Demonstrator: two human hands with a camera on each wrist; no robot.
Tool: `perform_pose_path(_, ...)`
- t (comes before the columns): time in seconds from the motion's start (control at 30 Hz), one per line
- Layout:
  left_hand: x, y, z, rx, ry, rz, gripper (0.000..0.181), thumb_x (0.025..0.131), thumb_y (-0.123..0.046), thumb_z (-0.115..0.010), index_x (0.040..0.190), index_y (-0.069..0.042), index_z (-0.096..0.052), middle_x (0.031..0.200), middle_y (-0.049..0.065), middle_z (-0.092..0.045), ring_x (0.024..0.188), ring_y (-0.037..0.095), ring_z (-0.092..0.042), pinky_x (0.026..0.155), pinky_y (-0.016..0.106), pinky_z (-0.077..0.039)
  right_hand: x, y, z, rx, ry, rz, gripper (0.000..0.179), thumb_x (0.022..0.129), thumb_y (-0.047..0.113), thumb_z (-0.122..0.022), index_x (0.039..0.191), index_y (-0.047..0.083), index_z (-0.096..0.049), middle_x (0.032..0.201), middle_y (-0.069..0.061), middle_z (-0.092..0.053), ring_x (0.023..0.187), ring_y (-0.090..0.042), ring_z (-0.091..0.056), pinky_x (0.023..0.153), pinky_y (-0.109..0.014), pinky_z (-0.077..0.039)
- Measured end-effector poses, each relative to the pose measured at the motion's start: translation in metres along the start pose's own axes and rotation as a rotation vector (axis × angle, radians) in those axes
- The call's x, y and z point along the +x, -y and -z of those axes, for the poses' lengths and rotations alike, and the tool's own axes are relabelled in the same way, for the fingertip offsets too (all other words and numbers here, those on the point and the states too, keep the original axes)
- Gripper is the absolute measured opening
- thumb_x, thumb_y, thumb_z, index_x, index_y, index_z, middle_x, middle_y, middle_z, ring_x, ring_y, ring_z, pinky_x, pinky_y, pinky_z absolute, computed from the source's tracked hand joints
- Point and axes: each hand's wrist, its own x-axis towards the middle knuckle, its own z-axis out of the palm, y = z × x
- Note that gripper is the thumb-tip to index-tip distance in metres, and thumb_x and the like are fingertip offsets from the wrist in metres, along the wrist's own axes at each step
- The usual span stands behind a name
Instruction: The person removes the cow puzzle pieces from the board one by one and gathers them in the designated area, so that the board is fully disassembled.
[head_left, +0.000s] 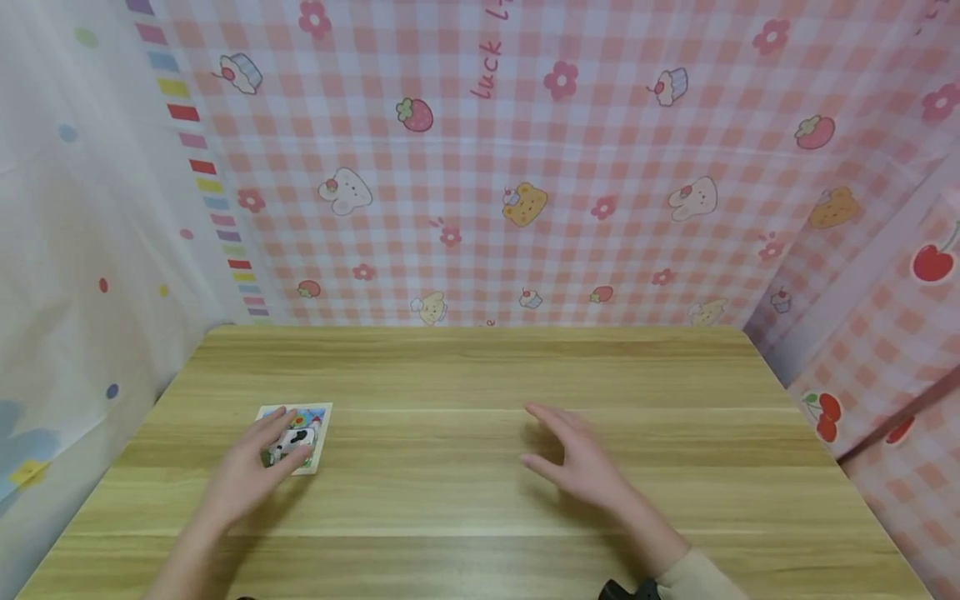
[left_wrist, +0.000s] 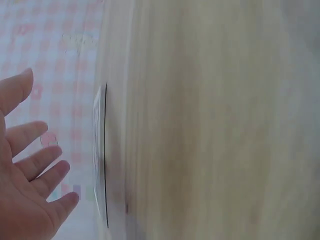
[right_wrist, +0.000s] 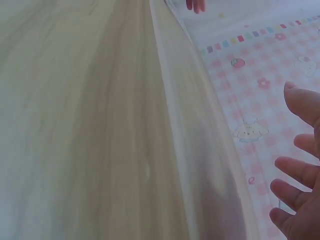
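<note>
A small flat picture card with a pale border lies on the left part of the table; it shows a black-and-white cartoon animal. My left hand hovers just over it and covers part of its left side, with fingers spread. In the left wrist view the card appears nearly edge-on, and the left hand is apart from it, holding nothing. To the right of the table's middle, my right hand hangs above the wood with its fingers extended. The right wrist view shows that hand holding nothing.
The wooden table ends at the back against a pink checked cloth. A white dotted cloth hangs at the left, and another checked cloth borders the right side.
</note>
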Motion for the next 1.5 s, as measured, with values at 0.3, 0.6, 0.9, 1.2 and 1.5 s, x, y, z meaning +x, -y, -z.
perform_pose_path(0.3,-0.005,0.024,0.016,-0.054,0.026,0.085,0.064,0.095,-0.028,-0.077,0.142,0.009,-0.055,0.153,0.035,-0.042,0.138,0.061,-0.036,0.113,0.070,-0.029,0.015,0.018,-0.017,0.117,0.025,-0.021,0.063,0.093,0.018,-0.079,0.149,0.004,-0.054,0.146,-0.014,-0.058,0.136,-0.038,-0.051,0.112,-0.059,-0.042)
perform_pose_path(0.6,-0.012,0.042,0.023,-0.063,0.063,0.109,0.063,0.096,-0.029,-0.075,0.145,0.005,-0.055,0.157,0.035,-0.035,0.140,0.062,-0.033,0.102,-0.001,-0.015,0.030,0.026,-0.041,0.162,0.028,-0.012,0.056,0.094,0.018,-0.077,0.146,0.006,-0.058,0.142,-0.013,-0.061,0.135,-0.036,-0.053,0.113,-0.057,-0.041)
perform_pose_path(0.9,-0.015,0.050,0.021,-0.044,0.112,0.066,0.060,0.092,-0.025,-0.080,0.141,0.004,-0.059,0.157,0.038,-0.031,0.137,0.064,-0.034,0.096,-0.004,-0.016,0.042,0.038,-0.061,0.203,0.069,0.013,0.056,0.096,0.021,-0.075,0.146,0.006,-0.057,0.143,-0.012,-0.061,0.135,-0.034,-0.053,0.114,-0.055,-0.040)
perform_pose_path(1.2,-0.015,0.057,0.012,-0.048,0.102,0.002,0.056,0.089,-0.014,-0.081,0.137,0.006,-0.061,0.156,0.037,-0.035,0.135,0.063,-0.037,0.092,-0.004,-0.026,0.056,0.051,-0.064,0.225,0.090,-0.002,0.056,0.098,0.025,-0.073,0.146,0.004,-0.056,0.144,-0.012,-0.060,0.137,-0.033,-0.052,0.116,-0.053,-0.039)
perform_pose_path(1.5,-0.009,0.037,-0.004,-0.047,0.115,0.035,0.057,0.089,-0.019,-0.082,0.138,0.002,-0.063,0.159,0.029,-0.036,0.143,0.058,-0.031,0.124,0.034,-0.020,0.069,0.051,-0.059,0.205,0.075,0.048,0.056,0.096,0.022,-0.074,0.145,0.000,-0.056,0.140,-0.016,-0.063,0.133,-0.034,-0.055,0.116,-0.053,-0.039)
